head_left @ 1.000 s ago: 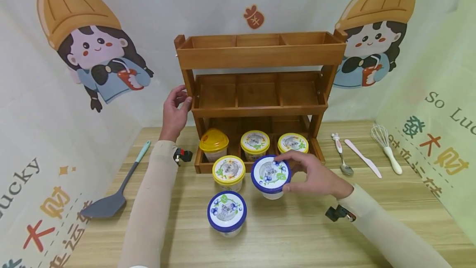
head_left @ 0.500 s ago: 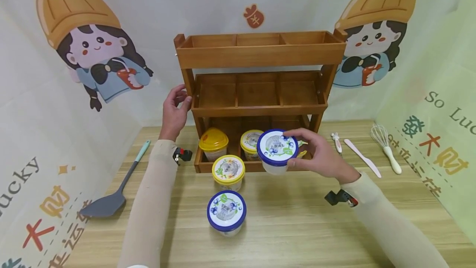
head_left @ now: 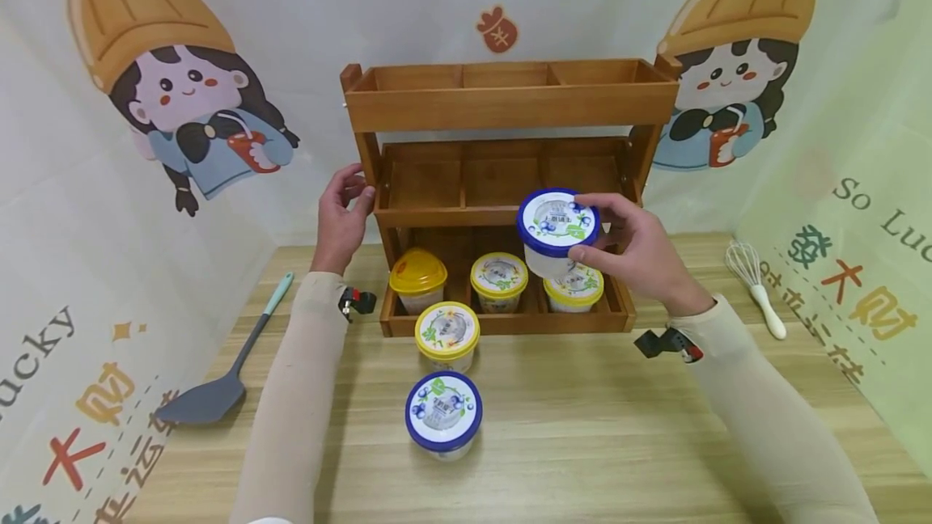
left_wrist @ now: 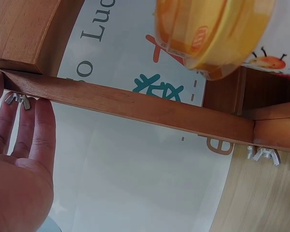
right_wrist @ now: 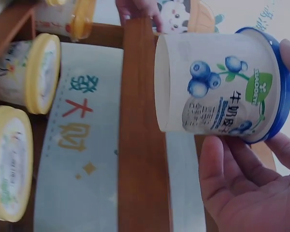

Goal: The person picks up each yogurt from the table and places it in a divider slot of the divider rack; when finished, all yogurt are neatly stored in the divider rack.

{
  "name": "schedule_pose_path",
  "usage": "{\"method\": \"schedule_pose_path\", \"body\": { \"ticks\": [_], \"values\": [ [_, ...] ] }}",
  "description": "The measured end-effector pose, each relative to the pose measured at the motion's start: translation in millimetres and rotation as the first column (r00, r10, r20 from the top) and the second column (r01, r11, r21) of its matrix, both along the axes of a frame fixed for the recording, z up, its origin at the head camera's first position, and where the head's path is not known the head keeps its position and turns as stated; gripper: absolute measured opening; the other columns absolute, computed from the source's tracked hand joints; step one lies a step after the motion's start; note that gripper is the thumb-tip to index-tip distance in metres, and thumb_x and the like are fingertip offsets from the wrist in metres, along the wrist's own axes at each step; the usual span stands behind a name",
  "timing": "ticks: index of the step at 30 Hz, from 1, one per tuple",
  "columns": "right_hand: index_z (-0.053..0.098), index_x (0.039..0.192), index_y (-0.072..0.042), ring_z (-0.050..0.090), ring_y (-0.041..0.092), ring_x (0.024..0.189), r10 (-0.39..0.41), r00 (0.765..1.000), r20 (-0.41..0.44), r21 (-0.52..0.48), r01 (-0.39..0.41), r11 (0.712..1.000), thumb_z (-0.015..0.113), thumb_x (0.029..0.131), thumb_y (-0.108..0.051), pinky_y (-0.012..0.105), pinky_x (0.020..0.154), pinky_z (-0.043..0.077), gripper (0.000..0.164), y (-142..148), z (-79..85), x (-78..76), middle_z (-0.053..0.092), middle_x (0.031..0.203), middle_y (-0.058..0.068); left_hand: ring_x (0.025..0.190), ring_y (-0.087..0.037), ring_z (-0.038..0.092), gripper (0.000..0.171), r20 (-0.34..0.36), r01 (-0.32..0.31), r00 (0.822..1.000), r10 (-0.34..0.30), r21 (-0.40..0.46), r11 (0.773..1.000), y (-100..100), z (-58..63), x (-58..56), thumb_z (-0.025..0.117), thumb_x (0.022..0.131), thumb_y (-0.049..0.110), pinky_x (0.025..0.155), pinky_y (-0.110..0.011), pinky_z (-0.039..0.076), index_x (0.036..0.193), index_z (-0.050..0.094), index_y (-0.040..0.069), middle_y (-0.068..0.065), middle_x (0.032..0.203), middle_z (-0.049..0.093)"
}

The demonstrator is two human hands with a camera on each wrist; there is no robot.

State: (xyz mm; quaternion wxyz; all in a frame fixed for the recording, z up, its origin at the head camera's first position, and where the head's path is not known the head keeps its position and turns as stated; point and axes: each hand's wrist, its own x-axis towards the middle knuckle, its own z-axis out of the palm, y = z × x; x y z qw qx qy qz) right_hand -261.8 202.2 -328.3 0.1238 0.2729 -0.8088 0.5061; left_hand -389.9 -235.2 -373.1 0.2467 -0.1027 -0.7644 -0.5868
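While the left hand pinches the left upright of the wooden three-tier rack, its fingers nearly straight beside a wing nut, the right hand grips a blueberry-printed cup at its blue lid — thumb and fingers curled about the rim. This cup is raised clear of the table, lid uppermost, before the middle tier's right part. Three yellow-lidded cups (the leftmost lid domed) occupy the bottom tier — one per compartment. A fourth yellow-lidded cup and a second blue-lidded cup stand on the table.
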Motion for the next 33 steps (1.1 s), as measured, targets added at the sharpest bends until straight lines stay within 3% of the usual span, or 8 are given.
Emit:
{"method": "schedule_pose_path", "body": {
  "ticks": [6, 15, 26, 33],
  "values": [
    [0.055, 0.150, -0.014, 0.061, 0.016, 0.111, -0.094, 0.995, -0.020, -0.031, 0.093, 0.995, 0.079, 0.095, -0.017, 0.015, 0.085, 0.056, 0.061, -0.4, 14.8, -8.9, 0.062, 0.140, 0.012, 0.128, -0.025, 0.060, 0.042, 0.007, 0.003, 1.000, -0.003, -0.005, 1.000, -0.5, -4.2, 0.2, 0.062, 0.108, 0.021, 0.109, -0.037, 0.056, 0.150, 0.057, 0.022, -0.008, 0.132, 0.059],
    [0.056, 0.150, -0.014, 0.060, 0.016, 0.113, -0.186, 0.983, 0.006, -0.100, 0.185, 0.978, 0.080, 0.095, -0.026, 0.019, 0.090, 0.053, 0.061, 0.1, 30.6, -35.7, 0.062, 0.138, 0.012, 0.129, -0.028, 0.061, 0.042, -0.012, -0.002, 1.000, 0.003, 0.015, 1.000, -2.0, -4.6, 1.9, 0.063, 0.107, 0.017, 0.102, -0.031, 0.059, 0.149, 0.057, 0.016, -0.011, 0.132, 0.060],
    [0.050, 0.152, -0.011, 0.058, 0.018, 0.130, -0.253, 0.964, 0.081, -0.186, 0.264, 0.946, 0.077, 0.098, -0.032, 0.030, 0.111, 0.050, 0.065, 12.4, 23.9, -72.0, 0.056, 0.149, 0.013, 0.131, -0.027, 0.060, 0.043, 0.011, 0.004, 1.000, -0.004, 0.026, 1.000, -1.2, -4.5, 1.6, 0.063, 0.107, 0.019, 0.107, -0.036, 0.058, 0.149, 0.057, 0.019, -0.011, 0.134, 0.059],
    [0.050, 0.154, -0.011, 0.061, 0.018, 0.123, -0.292, 0.954, 0.072, -0.101, 0.298, 0.949, 0.081, 0.095, -0.035, 0.015, 0.095, 0.052, 0.071, 17.7, 16.8, -71.7, 0.060, 0.146, 0.015, 0.129, -0.025, 0.060, 0.043, 0.007, 0.002, 1.000, -0.002, 0.026, 1.000, 0.0, -2.4, -0.2, 0.064, 0.107, 0.019, 0.105, -0.035, 0.059, 0.149, 0.057, 0.019, -0.008, 0.133, 0.060]
  ]
}}
